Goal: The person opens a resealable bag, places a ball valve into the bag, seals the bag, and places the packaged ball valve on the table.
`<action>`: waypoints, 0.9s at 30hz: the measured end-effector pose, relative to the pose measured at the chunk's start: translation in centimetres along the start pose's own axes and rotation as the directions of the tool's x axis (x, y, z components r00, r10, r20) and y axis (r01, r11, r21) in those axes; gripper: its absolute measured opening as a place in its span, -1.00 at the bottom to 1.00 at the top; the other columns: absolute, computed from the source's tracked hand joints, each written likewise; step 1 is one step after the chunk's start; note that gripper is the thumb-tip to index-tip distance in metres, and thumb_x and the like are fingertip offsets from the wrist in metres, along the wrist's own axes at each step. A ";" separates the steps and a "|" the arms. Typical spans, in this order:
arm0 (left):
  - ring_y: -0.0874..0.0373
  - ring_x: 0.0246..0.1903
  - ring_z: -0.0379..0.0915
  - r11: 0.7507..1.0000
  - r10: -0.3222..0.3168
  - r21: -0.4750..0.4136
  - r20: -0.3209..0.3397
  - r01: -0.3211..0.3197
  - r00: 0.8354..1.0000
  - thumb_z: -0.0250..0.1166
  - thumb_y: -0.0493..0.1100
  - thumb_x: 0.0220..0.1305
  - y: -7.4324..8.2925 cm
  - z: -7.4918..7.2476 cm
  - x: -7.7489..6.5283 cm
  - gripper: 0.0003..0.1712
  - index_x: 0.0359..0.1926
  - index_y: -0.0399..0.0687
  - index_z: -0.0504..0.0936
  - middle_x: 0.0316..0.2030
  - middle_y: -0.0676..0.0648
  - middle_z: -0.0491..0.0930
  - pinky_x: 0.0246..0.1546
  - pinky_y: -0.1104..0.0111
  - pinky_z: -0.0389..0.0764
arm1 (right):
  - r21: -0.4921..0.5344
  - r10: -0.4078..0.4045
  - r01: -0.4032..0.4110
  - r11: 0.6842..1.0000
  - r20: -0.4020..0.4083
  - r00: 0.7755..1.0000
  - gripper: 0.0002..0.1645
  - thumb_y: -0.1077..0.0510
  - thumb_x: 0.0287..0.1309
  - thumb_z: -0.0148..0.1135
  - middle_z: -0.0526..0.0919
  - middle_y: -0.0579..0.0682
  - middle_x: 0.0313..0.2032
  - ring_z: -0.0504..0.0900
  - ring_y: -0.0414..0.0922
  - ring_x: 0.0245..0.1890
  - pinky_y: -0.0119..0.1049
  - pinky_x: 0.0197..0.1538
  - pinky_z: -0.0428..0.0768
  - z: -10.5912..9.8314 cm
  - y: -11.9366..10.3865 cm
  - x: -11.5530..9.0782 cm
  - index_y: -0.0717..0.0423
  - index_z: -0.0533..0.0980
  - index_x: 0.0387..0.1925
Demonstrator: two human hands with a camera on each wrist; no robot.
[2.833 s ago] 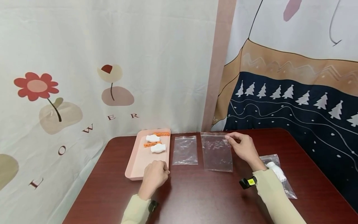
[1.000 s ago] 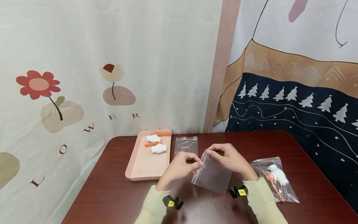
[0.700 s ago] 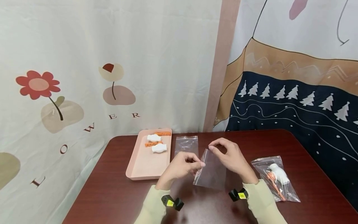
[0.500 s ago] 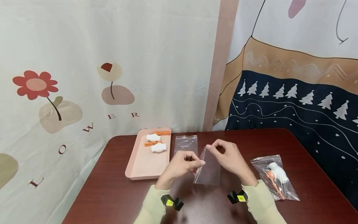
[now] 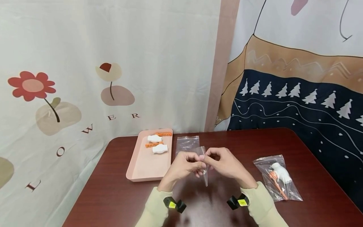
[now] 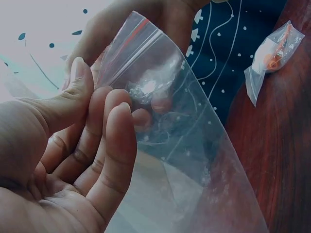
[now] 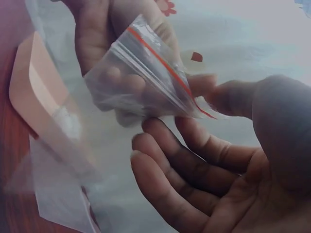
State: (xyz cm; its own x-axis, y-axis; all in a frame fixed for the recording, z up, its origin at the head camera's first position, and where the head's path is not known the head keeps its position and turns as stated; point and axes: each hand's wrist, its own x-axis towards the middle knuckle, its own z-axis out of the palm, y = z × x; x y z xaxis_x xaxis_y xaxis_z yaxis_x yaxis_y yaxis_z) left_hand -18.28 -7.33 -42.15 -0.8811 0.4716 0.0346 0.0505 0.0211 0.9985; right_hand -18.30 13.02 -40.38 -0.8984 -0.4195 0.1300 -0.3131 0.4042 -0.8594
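A clear zip-lock bag point(image 5: 205, 178) with a red line along its top is up between my two hands, above the table. My left hand point(image 5: 182, 165) pinches its zip edge between thumb and forefinger; the bag's sheet point(image 6: 194, 141) spreads out beyond the fingers in the left wrist view. Close against it, my right hand point(image 5: 227, 164) pinches the same edge, thumb on the red-lined strip point(image 7: 163, 63) in the right wrist view. The fingertips of both hands nearly meet. From the head, the bag appears almost edge-on.
A pink tray point(image 5: 141, 167) on the left holds two white bottle-shaped pieces point(image 5: 160, 148) and two orange strips point(image 5: 153, 145). Another flat zip-lock bag point(image 5: 187, 142) lies beside it, partly behind my left hand. At right lies a filled bag point(image 5: 293, 192) with a white piece and an orange one.
My right hand has lifted the bag off the table and brought it to my left hand, which has left the tray's side and taken hold. Lately the right hand has moved left, closer to it.
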 end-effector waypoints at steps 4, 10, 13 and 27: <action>0.20 -0.56 0.65 1.000 0.004 0.009 -0.013 -0.004 1.000 0.39 -0.34 0.29 0.0 -0.1 0.0 -0.75 -0.23 -0.58 0.66 -0.55 0.01 0.69 -0.50 0.34 0.73 | 0.022 -0.006 0.005 1.000 0.033 0.999 -0.82 0.00 0.37 0.31 0.73 -0.08 -0.39 0.71 -0.10 -0.40 -0.25 -0.28 0.70 -0.3 0.0 -0.1 -0.03 0.68 -0.32; 0.21 -0.57 0.65 1.000 0.003 -0.004 -0.044 -0.003 0.999 0.37 -0.27 0.35 0.2 0.0 0.0 -0.73 -0.19 -0.53 0.64 -0.56 0.00 0.69 -0.48 0.34 0.74 | -0.032 -0.056 0.055 0.998 -0.030 0.998 -0.93 0.17 0.31 0.30 0.74 -0.10 -0.34 0.66 -0.19 -0.33 -0.37 -0.23 0.67 0.0 0.2 0.0 -0.01 0.69 -0.29; 0.19 -0.57 0.66 1.000 0.008 -0.013 -0.070 -0.009 0.997 0.32 -0.26 0.40 0.4 0.2 0.0 -0.74 -0.18 -0.51 0.60 -0.54 -0.02 0.68 -0.46 0.32 0.75 | -0.058 -0.077 0.071 0.996 -0.095 0.993 -0.94 0.15 0.31 0.33 0.76 -0.14 -0.34 0.65 -0.27 -0.31 -0.43 -0.18 0.64 0.4 0.1 0.1 -0.04 0.69 -0.30; 0.13 -0.52 0.67 0.998 0.053 0.047 -0.177 -0.045 0.983 0.13 -0.28 0.52 0.9 0.8 -0.2 -0.81 -0.18 -0.41 0.52 -0.35 -0.40 0.68 -0.36 0.14 0.78 | -0.171 -0.204 0.165 0.971 -0.248 0.947 -0.86 0.21 0.26 0.36 0.72 -0.23 -0.49 0.45 -0.35 -0.57 -0.46 -0.48 0.47 1.7 0.1 0.2 -0.09 0.77 -0.28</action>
State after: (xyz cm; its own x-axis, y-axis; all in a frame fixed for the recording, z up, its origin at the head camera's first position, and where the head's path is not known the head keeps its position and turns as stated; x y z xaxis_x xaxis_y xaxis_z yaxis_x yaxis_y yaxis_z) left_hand -17.68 -6.67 -41.32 -0.9466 0.3083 0.0941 0.1120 0.0408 0.9929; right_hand -17.97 11.62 -41.27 -0.8631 -0.2784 0.4213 -0.5049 0.4628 -0.7286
